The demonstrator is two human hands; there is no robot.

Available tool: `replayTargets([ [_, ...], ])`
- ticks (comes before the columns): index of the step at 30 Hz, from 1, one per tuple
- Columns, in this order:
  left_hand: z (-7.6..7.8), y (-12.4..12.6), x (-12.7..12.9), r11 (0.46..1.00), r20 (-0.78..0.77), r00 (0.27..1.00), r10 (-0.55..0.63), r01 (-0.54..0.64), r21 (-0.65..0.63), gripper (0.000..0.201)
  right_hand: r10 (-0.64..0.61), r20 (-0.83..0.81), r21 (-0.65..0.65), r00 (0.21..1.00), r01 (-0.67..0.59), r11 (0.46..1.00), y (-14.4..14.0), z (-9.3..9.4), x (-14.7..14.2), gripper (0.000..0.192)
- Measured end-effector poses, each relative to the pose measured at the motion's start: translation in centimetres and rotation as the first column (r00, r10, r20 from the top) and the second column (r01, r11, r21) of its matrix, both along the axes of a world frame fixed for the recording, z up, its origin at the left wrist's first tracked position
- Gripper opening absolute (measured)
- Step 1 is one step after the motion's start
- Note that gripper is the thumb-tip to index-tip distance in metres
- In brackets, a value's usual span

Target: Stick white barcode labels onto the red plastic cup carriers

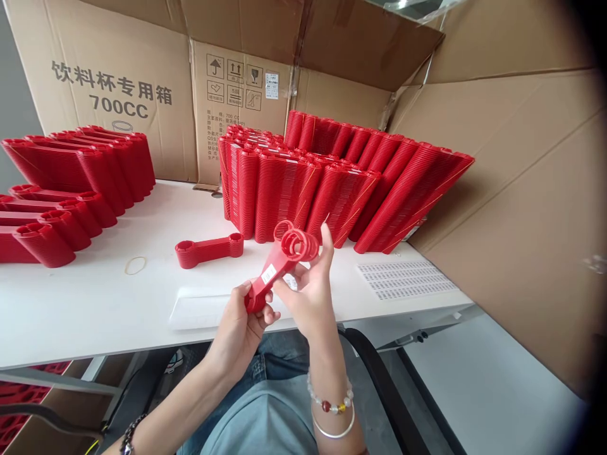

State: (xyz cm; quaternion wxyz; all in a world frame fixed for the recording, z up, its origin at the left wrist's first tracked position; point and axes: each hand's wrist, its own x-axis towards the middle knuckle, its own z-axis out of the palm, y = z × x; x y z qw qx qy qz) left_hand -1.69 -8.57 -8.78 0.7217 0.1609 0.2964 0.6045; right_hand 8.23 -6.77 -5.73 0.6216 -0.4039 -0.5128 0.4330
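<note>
At centre frame, the left hand [246, 316] clenches the lower end of a small stack of red holders [279, 265], tilting it up so its white label faces the camera. The right hand [308, 287], fingers loosely curled, steadies the ringed upper end above the white tabletop [95, 303].

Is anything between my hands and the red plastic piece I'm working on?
Nothing visible. The left hand grips the lower end of the red plastic piece and the right hand touches it near the white label. Both are in direct contact above the table edge.
</note>
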Motion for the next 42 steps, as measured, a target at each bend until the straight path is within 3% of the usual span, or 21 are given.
replayTargets([
  [3, 0.0, -0.3, 0.1, 0.999, -0.055, 0.998, 0.008, -0.005, 0.047, 0.018, -0.021, -0.077, 0.026, 0.997, 0.023, 0.999, 0.4, -0.1, 0.3, 0.102],
  [7, -0.1, -0.6, 0.4, 0.999, -0.055, 0.998, -0.013, 0.015, 0.05, 0.018, -0.27, -0.077, 0.096, 0.96, 0.276, 0.956, 1.0, -0.7, 0.2, 0.088],
  [9, -0.1, -0.7, 0.5, 0.999, -0.024, 0.999, -0.032, 0.033, 0.015, 0.021, -0.338, -0.062, 0.124, 0.939, 0.343, 0.931, 0.8, -1.0, 0.2, 0.082],
  [15, 0.9, -0.4, 0.4, 0.976, 0.168, 0.983, -0.076, 0.108, -0.19, 0.034, -0.166, -0.087, 0.169, 0.982, 0.179, 0.969, -0.1, -1.5, 0.0, 0.076],
  [20, 1.6, -0.6, 0.0, 0.922, 0.356, 0.928, -0.113, 0.231, -0.31, 0.037, -0.182, -0.069, 0.164, 0.981, 0.191, 0.968, 0.0, -1.7, -0.4, 0.074],
  [28, 1.4, -0.8, -0.5, 0.892, 0.536, 0.832, -0.144, 0.343, -0.293, 0.044, -0.174, -0.052, 0.182, 0.983, 0.181, 0.966, -0.3, -1.2, -0.7, 0.069],
  [42, 1.2, -0.8, -0.4, 0.876, 0.558, 0.82, -0.128, 0.357, -0.324, 0.046, -0.201, -0.013, 0.13, 0.98, 0.201, 0.971, -0.1, -1.4, -0.9, 0.067],
])
